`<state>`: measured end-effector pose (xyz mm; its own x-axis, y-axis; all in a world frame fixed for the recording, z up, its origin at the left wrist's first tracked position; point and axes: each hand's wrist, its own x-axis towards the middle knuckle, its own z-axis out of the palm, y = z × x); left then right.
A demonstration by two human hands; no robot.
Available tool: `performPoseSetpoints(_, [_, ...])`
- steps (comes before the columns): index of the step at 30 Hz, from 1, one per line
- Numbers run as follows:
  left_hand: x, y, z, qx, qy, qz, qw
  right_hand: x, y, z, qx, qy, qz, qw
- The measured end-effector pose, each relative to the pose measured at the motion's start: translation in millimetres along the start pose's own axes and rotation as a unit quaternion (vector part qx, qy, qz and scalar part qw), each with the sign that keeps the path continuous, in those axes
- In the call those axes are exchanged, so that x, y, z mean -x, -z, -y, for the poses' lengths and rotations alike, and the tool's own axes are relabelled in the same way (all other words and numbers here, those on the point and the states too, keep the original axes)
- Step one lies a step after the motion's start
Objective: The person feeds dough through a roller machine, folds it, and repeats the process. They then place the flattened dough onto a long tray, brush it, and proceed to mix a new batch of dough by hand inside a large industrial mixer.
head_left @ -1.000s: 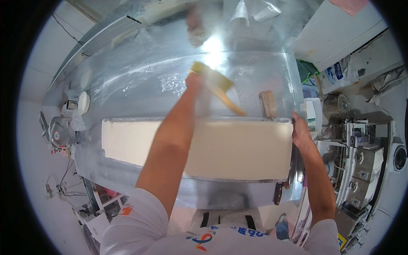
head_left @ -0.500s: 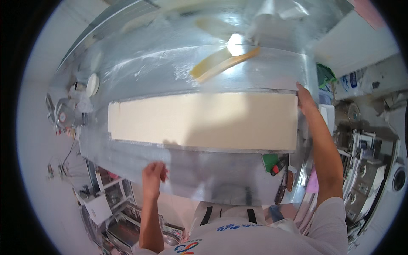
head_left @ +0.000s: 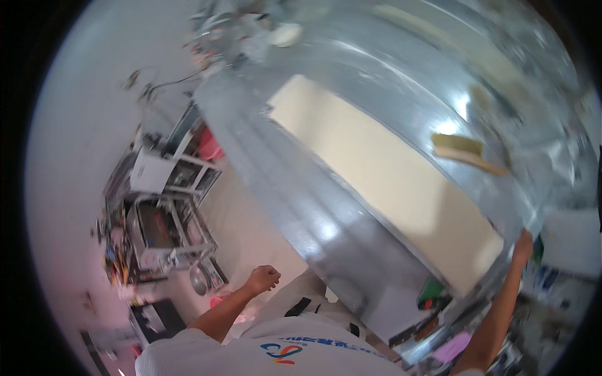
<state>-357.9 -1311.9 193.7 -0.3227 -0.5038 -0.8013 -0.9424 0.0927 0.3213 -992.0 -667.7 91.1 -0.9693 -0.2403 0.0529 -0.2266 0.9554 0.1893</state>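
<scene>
A long pale cream slab, probably dough (head_left: 376,166), lies flat on the metal table (head_left: 251,147), running from upper left to lower right. My left hand (head_left: 263,279) hangs off the table's near side with its fingers curled and nothing visible in them. Beyond the slab's right end, my right hand (head_left: 524,245) is at the table's right side; its fingers are blurred, and I cannot tell if they grip anything. A bench brush (head_left: 467,152) with a wooden handle and yellowish bristles lies behind the slab.
A green scraper-like piece (head_left: 430,292) and dark-handled tools lie near the table's right front corner. A white round lid or dish (head_left: 285,35) stands at the far left end. Left of the table are a white shelf unit (head_left: 152,173) and a metal rack (head_left: 179,235).
My view has turned left, so the table and slab now slant across it. My left hand has moved back from the table's front edge. My right hand stays near the slab's right end.
</scene>
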Motion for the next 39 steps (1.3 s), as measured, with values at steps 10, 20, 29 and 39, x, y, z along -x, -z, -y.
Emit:
performPoseSetpoints(10, [-24.5, 8.3, 260.3, -0.231, 0.053, 0.050, 0.970, 245.0, 150.0, 386.6, -0.439, -0.065, -0.091, 0.891])
performPoseSetpoints(20, [-105.7, 109.8, 505.3, -0.239, -0.102, -0.166, 0.951, 416.5, 246.2, 789.6, -0.574, 0.162, 0.236, 0.767])
performPoseSetpoints(29, [-120.7, 295.5, 512.1, 0.605, 0.054, -0.180, 0.773, 384.0, 261.1, 1068.9, -0.560, 0.209, 0.436, 0.672])
performPoseSetpoints(39, [-107.4, 369.3, 667.0, 0.774, 0.237, -0.295, 0.507, 524.5, 283.7, 1516.8, -0.407, 0.274, 0.695, 0.526])
